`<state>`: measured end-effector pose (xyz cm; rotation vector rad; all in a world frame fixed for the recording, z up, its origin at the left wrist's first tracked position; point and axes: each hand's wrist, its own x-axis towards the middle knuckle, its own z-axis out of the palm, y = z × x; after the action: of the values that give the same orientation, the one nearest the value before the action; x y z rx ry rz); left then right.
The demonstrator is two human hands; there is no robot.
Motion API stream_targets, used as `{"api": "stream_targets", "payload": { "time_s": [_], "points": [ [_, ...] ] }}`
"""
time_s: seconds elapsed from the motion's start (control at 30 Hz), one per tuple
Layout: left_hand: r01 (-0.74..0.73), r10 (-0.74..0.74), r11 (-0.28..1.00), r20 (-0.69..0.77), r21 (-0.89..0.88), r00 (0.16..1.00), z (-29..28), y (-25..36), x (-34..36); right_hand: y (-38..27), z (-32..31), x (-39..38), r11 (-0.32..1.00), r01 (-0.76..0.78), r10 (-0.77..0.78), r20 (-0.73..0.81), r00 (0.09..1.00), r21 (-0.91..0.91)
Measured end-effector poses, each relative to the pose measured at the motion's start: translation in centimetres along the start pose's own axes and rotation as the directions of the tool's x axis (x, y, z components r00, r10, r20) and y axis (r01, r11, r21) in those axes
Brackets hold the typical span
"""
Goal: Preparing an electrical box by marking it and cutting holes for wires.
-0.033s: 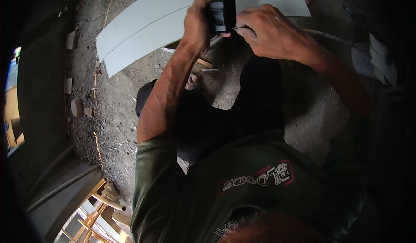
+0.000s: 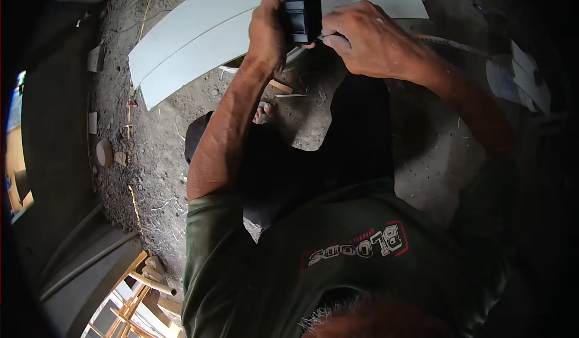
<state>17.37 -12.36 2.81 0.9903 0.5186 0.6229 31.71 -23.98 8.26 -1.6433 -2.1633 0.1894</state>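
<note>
Near the top centre, my left hand (image 2: 268, 33) grips a black plastic box-like object (image 2: 300, 19) by its left side, fingers wrapped round it. My right hand (image 2: 368, 42) is at the box's right side, its fingers pinched on something small and thin at the edge, too small to make out. Behind both hands lie long white panels (image 2: 181, 42) with narrow seams. Below the box, a small wooden strip (image 2: 280, 86) and a thin pale piece (image 2: 291, 95) lie on the dusty ground, near my bare foot (image 2: 263, 113).
The gritty concrete floor (image 2: 157, 169) holds scraps and a pale round block (image 2: 104, 152) at left. Bamboo or wooden pieces (image 2: 129, 302) and a pipe (image 2: 90, 262) are at lower left. Pale offcuts (image 2: 522, 75) lie at right, beside a dark wall or edge.
The whole view has shifted slightly, with the hands, box and panels appearing a little farther left and up. The grip on the box looks the same.
</note>
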Motion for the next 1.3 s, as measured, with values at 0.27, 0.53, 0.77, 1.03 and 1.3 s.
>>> {"api": "stream_targets", "payload": {
  "time_s": [0.27,0.53,0.77,1.03,1.3],
  "points": [
    [0.155,-0.16,0.986,-0.068,-0.067,0.985,1.1,-0.3,0.1,-0.3,1.7,-2.7,0.754,0.363,-0.509,-0.139,0.849,-0.547],
    [0.402,-0.235,0.871,0.48,-0.282,0.845,-1.7,1.5,0.1,0.3,-3.1,-1.9,0.985,0.17,-0.152,-0.386,0.91,0.014],
    [0.198,-0.134,0.953,0.268,-0.228,0.954,0.4,2.3,-1.2,-0.8,-3.8,-0.6,0.999,0.013,-0.004,-0.225,0.974,0.035],
    [0.068,-0.032,0.983,0.203,-0.173,0.979,1.0,1.6,-0.3,-2.0,-4.5,0.4,0.976,-0.104,0.136,-0.166,0.977,0.193],
    [0.169,-0.153,0.979,0.142,-0.111,0.978,1.0,1.9,-0.8,-1.0,-4.1,0.4,0.99,-0.001,-0.007,-0.06,0.998,-0.142]
  ]
}}
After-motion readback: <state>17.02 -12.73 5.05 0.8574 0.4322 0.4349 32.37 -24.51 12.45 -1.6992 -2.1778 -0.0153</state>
